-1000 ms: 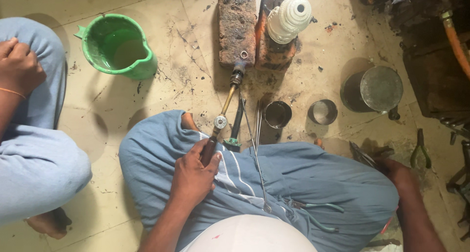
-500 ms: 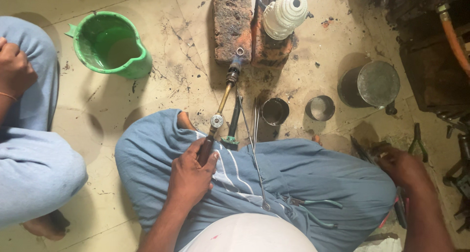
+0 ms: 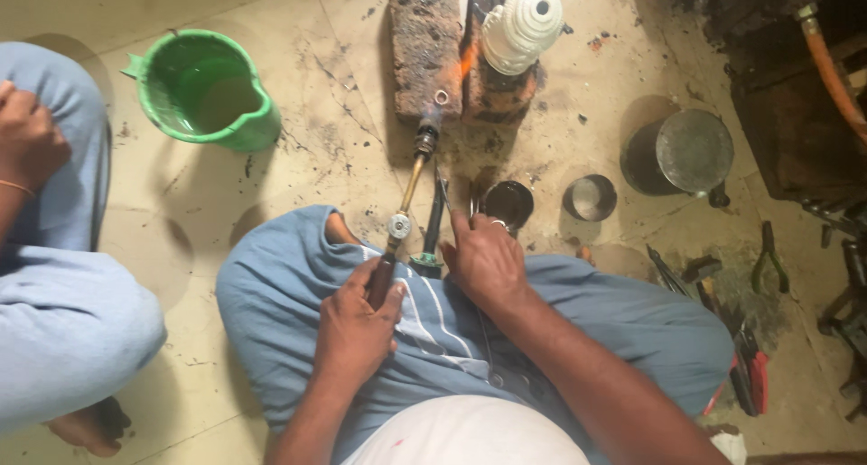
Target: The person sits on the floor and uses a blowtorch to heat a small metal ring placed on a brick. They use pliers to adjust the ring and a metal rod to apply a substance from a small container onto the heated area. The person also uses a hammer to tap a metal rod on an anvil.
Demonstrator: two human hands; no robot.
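My left hand [image 3: 357, 325] grips the dark handle of a brass gas torch [image 3: 411, 176]. The torch nozzle points at a small metal ring [image 3: 442, 97] on the near end of a scorched brick [image 3: 423, 41]. My right hand [image 3: 488, 262] rests on my blue-clad lap just right of the torch. Its fingers pinch a thin metal tool [image 3: 443, 192] that sticks out toward the brick. A green-handled tool [image 3: 432, 239] lies between my hands. A small dark cup [image 3: 508, 203] stands just beyond my right fingers.
A white ribbed object [image 3: 522, 23] sits on a second brick. A green jug [image 3: 208, 90] stands at the left, and another person's hand [image 3: 27, 135] rests on a knee at the far left. A small metal cup [image 3: 590, 197], a large tin [image 3: 691, 151], pliers [image 3: 768, 253] and an orange hose [image 3: 831, 68] are at the right.
My right hand has come from the tools on the floor at the far right to the middle of my lap, beside the torch. The left hand keeps its hold on the torch.
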